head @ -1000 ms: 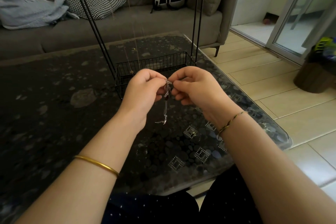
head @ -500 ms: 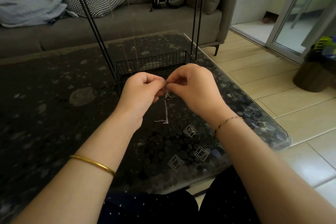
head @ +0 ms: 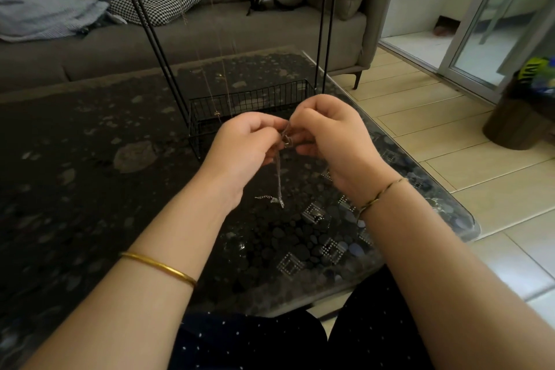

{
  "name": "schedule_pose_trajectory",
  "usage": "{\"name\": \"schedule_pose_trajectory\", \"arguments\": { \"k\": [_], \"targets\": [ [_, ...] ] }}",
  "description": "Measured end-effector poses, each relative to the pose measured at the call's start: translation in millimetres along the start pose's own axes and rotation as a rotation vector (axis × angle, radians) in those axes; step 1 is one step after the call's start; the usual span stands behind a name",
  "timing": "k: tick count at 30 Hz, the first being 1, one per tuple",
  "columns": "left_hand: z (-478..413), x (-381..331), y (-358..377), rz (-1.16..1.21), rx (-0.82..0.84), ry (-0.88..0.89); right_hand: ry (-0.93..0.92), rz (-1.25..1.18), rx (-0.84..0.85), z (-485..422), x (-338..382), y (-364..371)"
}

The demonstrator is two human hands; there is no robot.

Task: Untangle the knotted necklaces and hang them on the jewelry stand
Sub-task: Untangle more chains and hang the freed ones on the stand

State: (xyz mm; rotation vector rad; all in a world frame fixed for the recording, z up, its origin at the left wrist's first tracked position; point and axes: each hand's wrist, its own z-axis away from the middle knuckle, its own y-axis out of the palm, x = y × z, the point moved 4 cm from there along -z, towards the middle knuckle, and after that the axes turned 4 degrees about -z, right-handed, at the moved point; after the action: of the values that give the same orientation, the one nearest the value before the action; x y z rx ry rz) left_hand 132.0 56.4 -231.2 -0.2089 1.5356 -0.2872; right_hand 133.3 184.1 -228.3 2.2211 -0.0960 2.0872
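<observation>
A thin silver necklace [head: 278, 177] hangs in a bunch between my two hands, its loose end and clasp trailing onto the dark table below. My left hand [head: 246, 144] and my right hand [head: 327, 135] both pinch the knotted upper part with thumb and fingertips, close together above the table. Behind them stands the black wire jewelry stand [head: 249, 99], a basket base with tall thin legs. Fine gold chains [head: 223, 75] hang down into it from a top bar that is out of frame.
The dark pebble-patterned glass table [head: 90, 189] spreads to the left and front. A grey sofa [head: 210, 36] with a houndstooth cushion, a blue cloth and a backpack stands behind. Tiled floor and a brown pot [head: 516, 120] are at the right.
My hands have risen slightly and shifted their pinch on the knot. The dangling end of the chain hangs a little longer and straighter than before.
</observation>
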Motion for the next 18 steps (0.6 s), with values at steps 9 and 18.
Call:
{"name": "schedule_pose_trajectory", "arguments": {
  "k": [9,18],
  "targets": [
    [2.2,-9.6,4.3,-0.199,-0.011,0.12,0.12,-0.115,0.005,-0.1,-6.1,-1.5],
    [-2.4,1.3,-4.2,-0.184,-0.05,0.063,-0.047,0.149,0.07,1.6,2.6,-1.3]
  ]
}}
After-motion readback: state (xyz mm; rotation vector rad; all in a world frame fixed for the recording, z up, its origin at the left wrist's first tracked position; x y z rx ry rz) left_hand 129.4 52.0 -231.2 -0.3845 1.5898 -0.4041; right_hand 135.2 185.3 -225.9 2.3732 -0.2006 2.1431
